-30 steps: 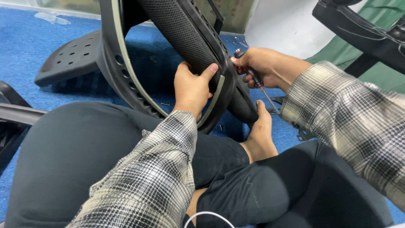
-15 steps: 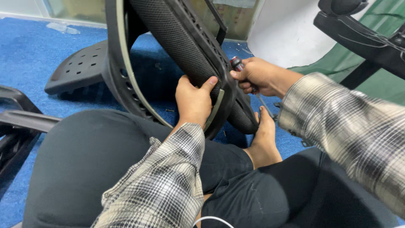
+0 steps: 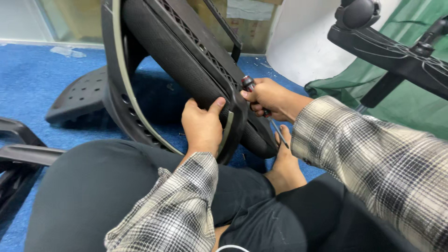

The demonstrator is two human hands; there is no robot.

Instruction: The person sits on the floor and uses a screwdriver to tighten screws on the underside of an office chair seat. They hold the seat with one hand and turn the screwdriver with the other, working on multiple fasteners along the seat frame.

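Gripping the black mesh chair back (image 3: 186, 60) at its lower rim, your left hand (image 3: 201, 127) is clamped shut on the frame, thumb up against the mesh and fingers wrapped round the edge with its pale trim. Your right hand (image 3: 270, 99) is closed around a screwdriver (image 3: 254, 95), red-and-black handle up, thin shaft running down towards your bare foot (image 3: 284, 163). Over the last second that hand has lifted and drawn in tight to the right edge of the frame, and the chair back has tipped more upright, so I judge you're lining the tool up on a fastener there, though the tip isn't clear. The chair back stands on the blue carpet (image 3: 28, 79) just beyond your knees. Far right, a chair base (image 3: 396, 51) sits over green fabric (image 3: 415, 102); a perforated black panel (image 3: 84, 93) lies far left.
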